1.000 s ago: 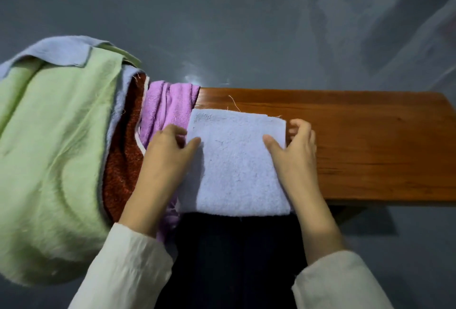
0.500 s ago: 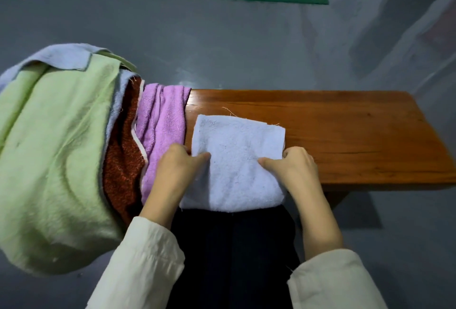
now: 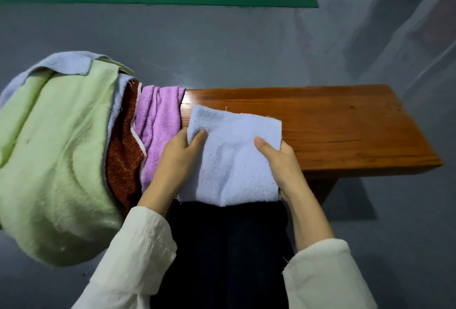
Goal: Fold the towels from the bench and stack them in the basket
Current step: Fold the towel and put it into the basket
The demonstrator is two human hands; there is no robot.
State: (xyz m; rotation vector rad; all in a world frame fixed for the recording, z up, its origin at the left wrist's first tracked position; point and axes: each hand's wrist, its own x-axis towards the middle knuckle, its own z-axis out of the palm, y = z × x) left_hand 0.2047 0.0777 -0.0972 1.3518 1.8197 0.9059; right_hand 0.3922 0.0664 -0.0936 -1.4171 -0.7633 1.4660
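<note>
Head view.
- Item: blue towel, folded square, lying on the tabletop at its front edge, just beside the purple towel of the unfolded pile.
- Left grip: pinches the towel's left edge, thumb on top.
- Right grip: pinches the right edge likewise.
- Change: a second ago my hands lay at its sides; now my fingers are tucked beneath.
- Reading: fold finished, lift next.
- Basket: not in view.
</note>
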